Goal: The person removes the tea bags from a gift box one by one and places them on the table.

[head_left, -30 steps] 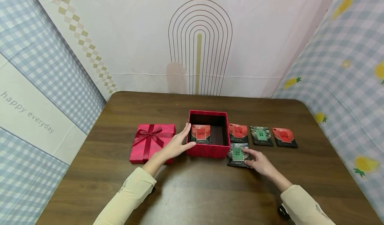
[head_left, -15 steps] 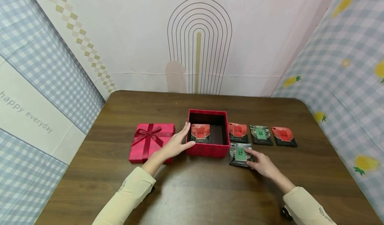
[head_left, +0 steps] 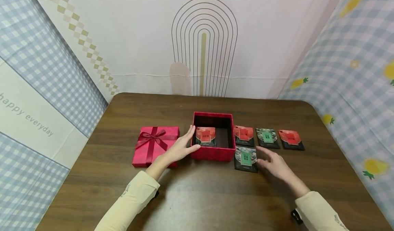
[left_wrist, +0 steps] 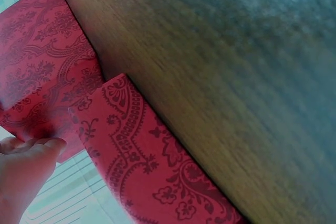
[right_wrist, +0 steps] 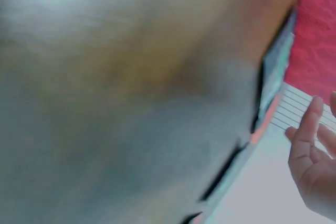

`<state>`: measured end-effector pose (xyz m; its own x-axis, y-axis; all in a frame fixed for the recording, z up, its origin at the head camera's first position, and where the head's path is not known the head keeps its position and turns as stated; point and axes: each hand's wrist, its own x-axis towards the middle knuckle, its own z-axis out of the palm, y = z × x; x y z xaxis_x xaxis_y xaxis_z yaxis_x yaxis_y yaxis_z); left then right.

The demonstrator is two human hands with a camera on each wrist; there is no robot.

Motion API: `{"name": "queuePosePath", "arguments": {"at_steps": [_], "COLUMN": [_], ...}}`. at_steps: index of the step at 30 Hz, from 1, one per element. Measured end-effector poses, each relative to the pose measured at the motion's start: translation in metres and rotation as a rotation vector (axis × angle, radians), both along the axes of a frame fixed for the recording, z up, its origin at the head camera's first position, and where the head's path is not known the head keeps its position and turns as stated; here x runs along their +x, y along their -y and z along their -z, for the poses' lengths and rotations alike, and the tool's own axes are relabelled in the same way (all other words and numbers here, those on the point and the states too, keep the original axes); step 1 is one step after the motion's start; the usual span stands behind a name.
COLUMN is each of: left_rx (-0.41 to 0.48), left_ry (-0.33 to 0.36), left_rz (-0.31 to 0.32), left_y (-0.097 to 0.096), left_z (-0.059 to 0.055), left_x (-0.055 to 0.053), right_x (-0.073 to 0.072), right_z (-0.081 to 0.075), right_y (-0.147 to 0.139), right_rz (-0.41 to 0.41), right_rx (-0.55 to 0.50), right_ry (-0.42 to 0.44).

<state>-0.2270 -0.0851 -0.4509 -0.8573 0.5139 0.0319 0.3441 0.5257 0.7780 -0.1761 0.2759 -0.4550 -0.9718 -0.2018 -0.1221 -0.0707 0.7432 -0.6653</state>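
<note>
A red gift box (head_left: 213, 154) stands uncovered mid-table, with one red-and-black sachet (head_left: 206, 136) lying inside its left half. My left hand (head_left: 179, 149) rests against the box's left front corner, thumb on the front wall and fingers along the left side. In the left wrist view the thumb (left_wrist: 39, 150) touches the patterned red wall. Just right of the box's front, a green-and-black sachet (head_left: 246, 159) lies flat on the table. My right hand (head_left: 276, 164) hovers beside that sachet's right edge, apart from it, fingers loosely extended and holding nothing.
The red lid (head_left: 156, 146) with a ribbon bow lies left of the box, partly behind my left forearm. Right of the box, a row holds a red sachet (head_left: 244, 136), a green sachet (head_left: 267, 138) and another red sachet (head_left: 291, 140) on the wooden table (head_left: 197, 196).
My right hand slid the green sachet slightly right, away from the box, then let go and moved off to the right. My left hand stays on the box.
</note>
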Motion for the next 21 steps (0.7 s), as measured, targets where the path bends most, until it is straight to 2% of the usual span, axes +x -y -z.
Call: {"name": "queuePosePath", "arguments": {"at_steps": [7,16,21], "left_rx": [-0.002,-0.005,-0.004], "left_ry": [-0.001,-0.005,0.004], "left_rz": [-0.001,-0.002,-0.004], "left_y": [0.0,0.0,0.0], "left_z": [0.0,0.0,0.0], "left_x": [0.0,0.0,0.0], "right_x": [-0.006,-0.017,-0.024], "right_z": [-0.022,-0.041,-0.051], "right_y": [0.009,0.03,0.049], "right_rz": [0.011,-0.034,-0.074], "right_rx": [-0.19,-0.358,-0.392], "right_ry": [-0.093,-0.105,-0.112]}}
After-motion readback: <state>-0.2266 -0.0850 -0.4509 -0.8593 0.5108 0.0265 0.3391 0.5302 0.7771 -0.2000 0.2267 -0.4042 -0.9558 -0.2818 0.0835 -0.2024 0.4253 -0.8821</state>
